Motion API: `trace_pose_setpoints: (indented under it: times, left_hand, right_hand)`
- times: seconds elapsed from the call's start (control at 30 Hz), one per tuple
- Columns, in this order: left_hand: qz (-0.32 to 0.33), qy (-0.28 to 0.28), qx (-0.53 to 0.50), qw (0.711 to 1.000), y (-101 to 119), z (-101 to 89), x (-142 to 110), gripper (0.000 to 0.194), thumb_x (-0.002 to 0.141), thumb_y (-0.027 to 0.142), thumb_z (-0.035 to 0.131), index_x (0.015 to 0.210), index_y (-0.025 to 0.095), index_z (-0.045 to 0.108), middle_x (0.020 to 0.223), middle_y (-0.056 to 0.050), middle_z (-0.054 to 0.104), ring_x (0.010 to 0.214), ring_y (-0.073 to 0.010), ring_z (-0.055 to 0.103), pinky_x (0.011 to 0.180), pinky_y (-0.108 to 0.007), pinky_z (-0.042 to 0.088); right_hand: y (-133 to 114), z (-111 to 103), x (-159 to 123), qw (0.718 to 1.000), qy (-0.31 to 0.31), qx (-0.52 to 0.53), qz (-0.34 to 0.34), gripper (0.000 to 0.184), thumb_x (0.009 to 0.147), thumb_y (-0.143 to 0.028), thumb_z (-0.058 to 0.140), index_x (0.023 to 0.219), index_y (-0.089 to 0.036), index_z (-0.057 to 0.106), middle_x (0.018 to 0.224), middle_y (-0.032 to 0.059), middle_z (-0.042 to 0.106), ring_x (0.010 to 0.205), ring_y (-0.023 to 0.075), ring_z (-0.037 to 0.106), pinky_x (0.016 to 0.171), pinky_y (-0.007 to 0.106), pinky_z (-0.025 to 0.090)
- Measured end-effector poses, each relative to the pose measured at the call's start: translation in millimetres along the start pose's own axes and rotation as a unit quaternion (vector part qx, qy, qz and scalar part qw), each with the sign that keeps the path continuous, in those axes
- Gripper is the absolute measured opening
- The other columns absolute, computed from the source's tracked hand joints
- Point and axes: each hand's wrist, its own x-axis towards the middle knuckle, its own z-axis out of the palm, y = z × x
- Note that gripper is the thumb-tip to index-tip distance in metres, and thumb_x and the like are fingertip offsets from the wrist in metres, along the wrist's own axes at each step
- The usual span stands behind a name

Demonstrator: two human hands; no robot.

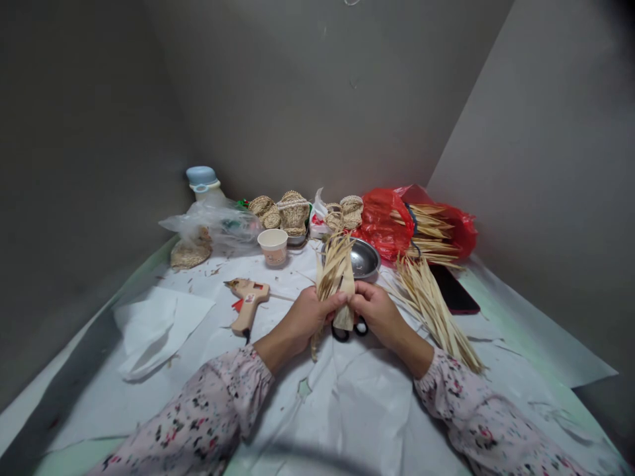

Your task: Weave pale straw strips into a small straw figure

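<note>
Left hand [307, 314] and right hand [378, 312] both closed tight on a bundle of dried straw strips [335, 274], held upright, fingertips meeting. Black-handled scissors [340, 332] lie just below; steel bowl [365, 259] behind; hot glue gun [247, 301] off left.

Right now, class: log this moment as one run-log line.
left hand: holds straw strips | right hand: holds same strips | below: black-handled scissors

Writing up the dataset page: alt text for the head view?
Left hand and right hand grip a bundle of dried straw strips over white paper. Black-handled scissors lie beneath. Nearby sit a hot glue gun, a steel bowl, loose straw and small woven straw pieces.
</note>
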Motion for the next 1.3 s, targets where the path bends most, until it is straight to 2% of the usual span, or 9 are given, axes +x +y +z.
trace_pose_setpoints:
  times: [0.17,0.3,0.47,0.6,0.67,0.77,0.97,1.2,1.3]
  left_hand:
    - [0.005,-0.015,-0.013,1.000,2.5,2.8,-1.8,0.042,0.062,0.047,0.079,0.062,0.016,0.052,0.051,0.005,0.044,0.046,-0.0065,0.035,0.045,-0.021,0.024]
    - [0.007,-0.010,-0.017,1.000,1.5,2.2,-1.8,0.040,0.066,0.047,0.077,0.064,0.016,0.051,0.051,0.005,0.044,0.046,-0.0069,0.036,0.044,-0.021,0.026]
    - [0.014,0.001,-0.032,0.999,-3.2,-2.8,2.0,0.039,0.068,0.045,0.077,0.063,0.016,0.051,0.050,0.005,0.045,0.045,-0.0066,0.038,0.045,-0.020,0.029]
    - [-0.005,-0.008,-0.060,0.998,-3.6,-4.0,3.3,0.039,0.069,0.045,0.076,0.065,0.015,0.052,0.050,0.005,0.045,0.043,-0.0055,0.037,0.042,-0.019,0.028]
    - [-0.012,-0.006,-0.087,0.996,-1.0,-4.1,3.1,0.037,0.070,0.044,0.076,0.066,0.015,0.053,0.050,0.005,0.045,0.042,-0.0047,0.037,0.041,-0.017,0.028]
    - [-0.004,0.033,-0.139,0.990,5.0,-5.5,3.7,0.032,0.069,0.037,0.078,0.071,0.014,0.057,0.055,0.004,0.050,0.043,-0.0042,0.042,0.041,-0.015,0.033]
    - [0.025,0.113,-0.209,0.971,12.9,-11.5,7.4,0.021,0.073,0.025,0.075,0.076,0.013,0.059,0.067,0.001,0.059,0.045,-0.0040,0.048,0.040,-0.014,0.038]
    - [0.063,0.221,-0.278,0.933,22.9,-15.5,8.9,0.015,0.078,0.021,0.066,0.075,0.016,0.053,0.056,0.005,0.051,0.038,-0.0044,0.042,0.035,-0.014,0.033]
    - [0.074,0.234,-0.270,0.931,25.8,-15.8,8.8,0.017,0.075,0.023,0.068,0.072,0.016,0.052,0.053,0.006,0.049,0.038,-0.0050,0.040,0.035,-0.015,0.031]
  right_hand:
    - [-0.7,4.8,-3.5,0.999,0.018,-0.010,-0.029,0.016,0.069,-0.029,0.057,0.079,-0.017,0.063,0.061,-0.0027,0.061,0.049,0.0110,0.050,0.046,0.022,0.039]
    - [-1.3,3.0,-4.7,0.998,0.042,-0.015,-0.039,0.010,0.069,-0.027,0.059,0.073,-0.018,0.060,0.058,-0.0038,0.056,0.050,0.0108,0.048,0.048,0.022,0.039]
    - [-0.8,-1.9,-4.5,0.997,-0.044,0.055,-0.026,0.021,0.080,-0.040,0.060,0.082,-0.019,0.058,0.063,-0.0020,0.059,0.054,0.0127,0.051,0.051,0.024,0.040]
    - [3.3,-3.0,-4.4,0.997,-0.045,0.058,-0.031,0.026,0.080,-0.045,0.065,0.081,-0.019,0.060,0.064,-0.0013,0.060,0.054,0.0121,0.050,0.051,0.024,0.038]
    - [5.1,-4.2,-3.8,0.993,-0.029,0.107,-0.034,0.025,0.079,-0.043,0.067,0.079,-0.020,0.059,0.063,-0.0022,0.058,0.053,0.0116,0.048,0.052,0.024,0.038]
    - [5.2,-7.6,-1.7,0.979,0.011,0.201,-0.043,0.022,0.079,-0.039,0.068,0.075,-0.020,0.057,0.063,-0.0030,0.055,0.053,0.0106,0.046,0.052,0.023,0.037]
    - [0.0,-15.5,4.8,0.926,0.167,0.315,-0.126,0.022,0.076,-0.031,0.069,0.068,-0.020,0.051,0.062,-0.0048,0.050,0.052,0.0086,0.044,0.051,0.021,0.036]
    - [-2.9,-28.0,11.8,0.880,0.267,0.356,-0.165,0.023,0.074,-0.031,0.070,0.075,-0.022,0.049,0.062,-0.0073,0.046,0.050,0.0087,0.041,0.047,0.022,0.033]
    - [-1.4,-30.7,12.8,0.890,0.276,0.329,-0.155,0.022,0.074,-0.032,0.069,0.077,-0.022,0.050,0.065,-0.0068,0.048,0.051,0.0091,0.043,0.047,0.022,0.034]
